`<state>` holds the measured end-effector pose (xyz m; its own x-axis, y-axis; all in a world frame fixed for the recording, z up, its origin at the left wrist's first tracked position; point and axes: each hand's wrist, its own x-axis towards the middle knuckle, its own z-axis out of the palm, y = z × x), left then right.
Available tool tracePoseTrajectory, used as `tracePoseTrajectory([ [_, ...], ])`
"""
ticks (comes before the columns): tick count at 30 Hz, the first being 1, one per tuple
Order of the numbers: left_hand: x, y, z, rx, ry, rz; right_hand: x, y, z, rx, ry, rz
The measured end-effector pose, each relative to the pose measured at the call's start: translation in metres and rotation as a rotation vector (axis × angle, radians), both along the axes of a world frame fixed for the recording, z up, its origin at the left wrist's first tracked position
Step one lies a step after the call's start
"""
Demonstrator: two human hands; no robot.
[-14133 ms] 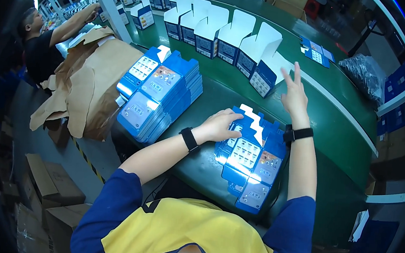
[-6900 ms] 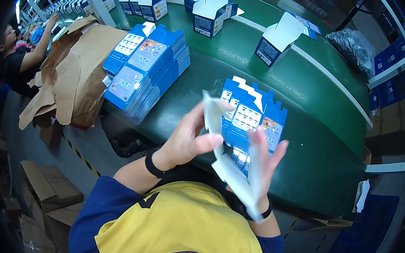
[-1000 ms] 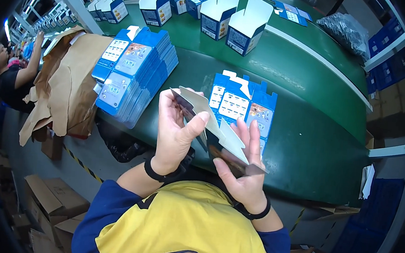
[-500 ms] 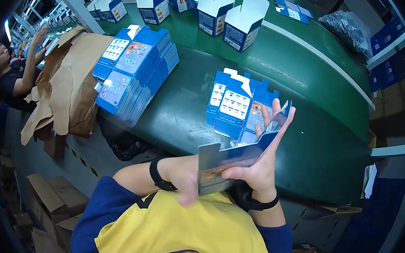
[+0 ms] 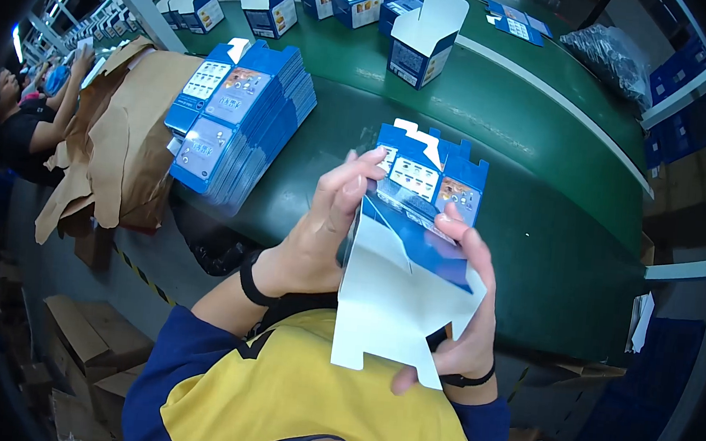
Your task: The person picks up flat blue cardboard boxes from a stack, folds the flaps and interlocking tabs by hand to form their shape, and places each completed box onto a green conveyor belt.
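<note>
Both my hands hold a partly folded carton (image 5: 396, 300) in front of my chest, its white inside facing up and its blue printed side away from me. My left hand (image 5: 332, 219) grips its upper left side, thumb and fingers near the top edge. On the right, my right hand (image 5: 471, 315) wraps the edge, with fingertips at the top and others showing by the notched lower flap. Just beyond lie flat blue carton blanks (image 5: 416, 176), partly covered by my hands and the carton. A thick stack of the same blanks (image 5: 244, 127) sits to the left.
A green work table (image 5: 551, 263) curves around me. An open-topped carton (image 5: 423, 46) and several others stand on it farther back. Torn brown paper (image 5: 130, 134) lies left of the stack. A clear plastic bag (image 5: 611, 58) is at far right. Another person (image 5: 39, 117) is at far left.
The carton has turned from edge-on to white inside up. My left hand has risen from low beside it to its upper left edge. At the back, one open carton no longer shows a raised lid.
</note>
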<state>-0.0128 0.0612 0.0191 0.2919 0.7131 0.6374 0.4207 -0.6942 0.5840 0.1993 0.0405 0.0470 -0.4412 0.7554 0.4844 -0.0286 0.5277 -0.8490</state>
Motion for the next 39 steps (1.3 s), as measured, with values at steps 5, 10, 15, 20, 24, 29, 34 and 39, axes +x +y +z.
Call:
tracePoseTrajectory([
  [5,-0.005,0.007,-0.017,0.068,-0.079,-0.231,0.015,0.009,-0.015,0.022,-0.017,0.041],
  [10,0.012,-0.004,-0.016,-0.062,-0.19,-0.292,-0.007,-0.001,-0.018,-0.192,0.171,-0.296],
  [15,0.025,-0.011,0.0,0.114,-0.124,-0.307,-0.024,0.0,-0.004,-0.175,0.52,-0.25],
  [20,0.017,-0.012,0.006,-0.028,-0.107,-0.307,-0.015,-0.003,-0.011,-0.448,0.835,-0.183],
  [24,0.015,-0.012,0.012,-0.026,0.033,-0.276,0.004,0.009,-0.021,0.02,0.13,-0.163],
  [29,0.016,-0.008,0.001,-0.054,-0.164,-0.256,0.001,0.023,-0.013,0.377,-0.099,-0.109],
  [34,0.017,-0.003,0.002,0.018,-0.234,-0.341,-0.007,0.019,-0.004,0.198,-0.022,-0.316],
  [39,0.011,-0.004,-0.003,0.001,-0.137,-0.329,-0.003,0.021,-0.005,-0.192,-0.143,-0.193],
])
